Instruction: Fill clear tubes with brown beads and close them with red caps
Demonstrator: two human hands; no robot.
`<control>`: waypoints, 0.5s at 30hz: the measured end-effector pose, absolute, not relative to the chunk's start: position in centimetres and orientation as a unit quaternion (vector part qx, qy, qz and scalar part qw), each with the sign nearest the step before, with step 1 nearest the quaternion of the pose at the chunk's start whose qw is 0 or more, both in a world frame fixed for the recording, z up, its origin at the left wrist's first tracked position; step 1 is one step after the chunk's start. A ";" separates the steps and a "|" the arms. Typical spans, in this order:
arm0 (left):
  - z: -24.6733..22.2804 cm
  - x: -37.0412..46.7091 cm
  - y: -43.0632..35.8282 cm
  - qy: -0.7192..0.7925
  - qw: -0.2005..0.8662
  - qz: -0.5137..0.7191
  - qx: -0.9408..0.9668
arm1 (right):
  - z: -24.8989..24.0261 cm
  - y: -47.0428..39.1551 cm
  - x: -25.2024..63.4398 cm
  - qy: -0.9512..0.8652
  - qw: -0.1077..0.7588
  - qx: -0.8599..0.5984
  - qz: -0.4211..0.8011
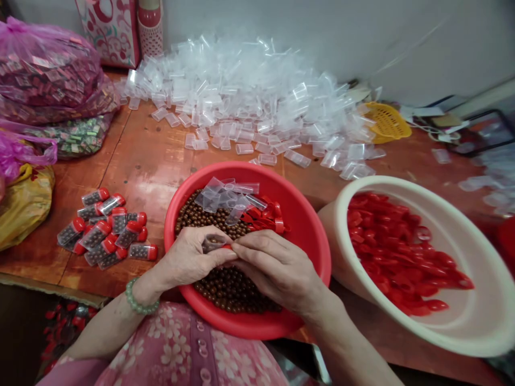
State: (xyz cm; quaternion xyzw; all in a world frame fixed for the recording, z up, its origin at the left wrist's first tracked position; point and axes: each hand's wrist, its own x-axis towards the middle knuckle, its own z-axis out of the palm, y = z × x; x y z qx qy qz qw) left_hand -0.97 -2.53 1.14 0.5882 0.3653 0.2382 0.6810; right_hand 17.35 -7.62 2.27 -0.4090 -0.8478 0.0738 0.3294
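Hands: left hand [189,260] and right hand [273,268] meet over the near part of the round red plastic basin [309,236], fingertips together.
Left hand: closed around a small clear plastic vial [212,244], which lies sideways between thumb and fingers; a green bead bracelet [137,303] sits on that wrist.
Right hand: fingers pinched narrow at the vial's open end, touching it; what they pinch there is too small to tell.
Vial: held just above the small brown round beads [225,289] that fill the basin.
Basin contents: on the far side of the beads lie a few empty clear vials [229,195] and some red plastic caps [267,214].
Left of the basin: filled vials with red caps [108,228] lie in a loose cluster on the reddish-brown wooden surface [140,161].
Right of the basin: a large cream plastic bowl [475,321] stands close beside it, holding a heap of red caps [398,252].
Far side: a wide pile of empty clear vials [249,102] spreads along the wall, with a yellow plastic basket [386,122] at its right end.
Far left: pink plastic bags [48,69] stuffed with small packets.
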 end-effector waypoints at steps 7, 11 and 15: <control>0.9 -0.9 -2.2 0.312 0.789 0.245 0.469 | 2.8 -7.2 17.9 -0.758 0.370 -0.509 0.168; 0.6 -1.0 -2.1 0.291 0.832 0.228 0.414 | 2.6 -6.7 16.9 -0.572 0.490 -0.594 0.283; 0.5 -1.0 -2.1 0.266 0.848 0.221 0.401 | 2.9 -6.1 14.9 -0.564 0.511 -0.561 0.325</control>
